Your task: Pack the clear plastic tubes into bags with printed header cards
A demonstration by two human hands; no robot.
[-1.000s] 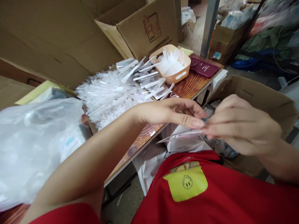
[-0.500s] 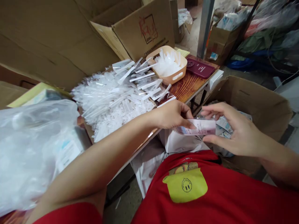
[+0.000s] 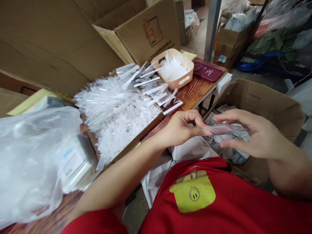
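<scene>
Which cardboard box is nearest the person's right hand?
The open box of packets, partly hidden behind the right hand; no other box, including the red-lettered box, is as close.

L hand (image 3: 179,129) pinches pinkish pkt (image 3: 223,129), R hand (image 3: 259,135) nr.

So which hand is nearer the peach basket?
Left. The left hand, pinching a thin packet, is on the wearer's side of the basket; the right hand is farther off, to the right. Neither touches it.
</scene>
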